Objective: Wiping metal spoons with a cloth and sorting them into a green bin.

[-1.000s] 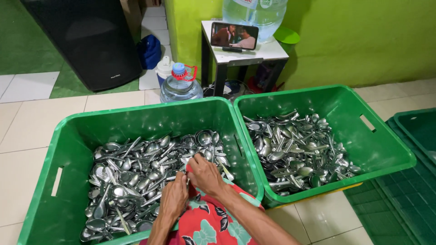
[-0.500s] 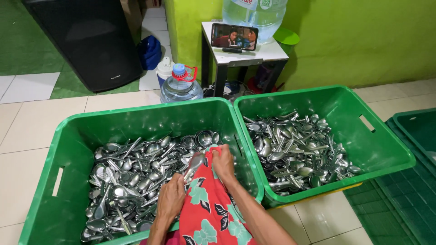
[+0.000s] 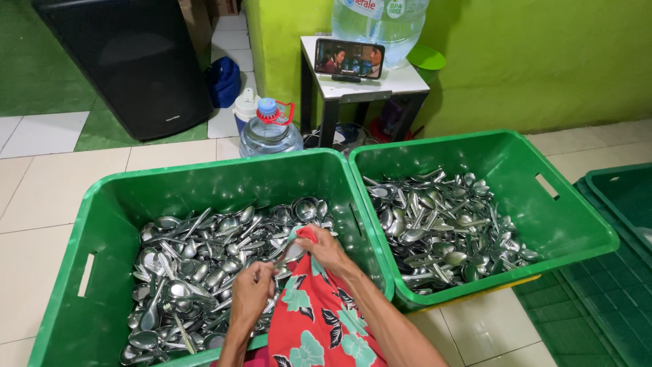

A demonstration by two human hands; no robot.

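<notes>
My left hand [image 3: 250, 293] grips the handle of a metal spoon [image 3: 288, 252] over the left green crate [image 3: 109, 204], which is full of several shiny metal spoons. My right hand [image 3: 324, 249] presses a red flowered cloth [image 3: 314, 319] around the spoon's bowl end. The cloth drapes down over the crate's near rim toward me. The right green crate [image 3: 577, 217] beside it holds another heap of spoons [image 3: 441, 224].
A water jug with a red handle [image 3: 270, 127] stands behind the crates. A phone [image 3: 349, 58] showing video leans on a small white table [image 3: 401, 78] under a large water bottle [image 3: 380, 20]. A black speaker [image 3: 136, 61] stands at back left. Dark green crates [image 3: 621, 197] lie at right.
My right hand drew the cloth up along the spoon and has come back down over its bowl end. My left hand has kept its hold on the handle.
</notes>
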